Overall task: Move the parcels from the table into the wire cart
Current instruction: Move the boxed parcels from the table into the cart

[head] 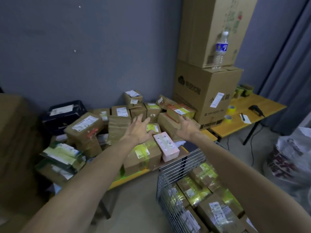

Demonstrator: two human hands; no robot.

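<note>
Both forearms (84,179) extend toward the pink parcel (166,147); left hand (138,130) and right hand (186,126) flank it, fingers splayed, holding nothing; brown taped, labelled parcels (84,126) behind it; wire cart (183,158) just right.

Both arms stretched forward, bare as far as the frame edge. Left forearm (101,165) enters from lower left and runs up and right. Right forearm (235,165) enters from lower right and runs up and left, so the two converge toward the middle. Left hand (138,130): back of hand up, wrist in line with the forearm, fingers spread and slightly bent, thumb out to the right. Right hand (188,126): back of hand up, fingers splayed and pointing away. Hands roughly level, apart, not touching each other.
</note>
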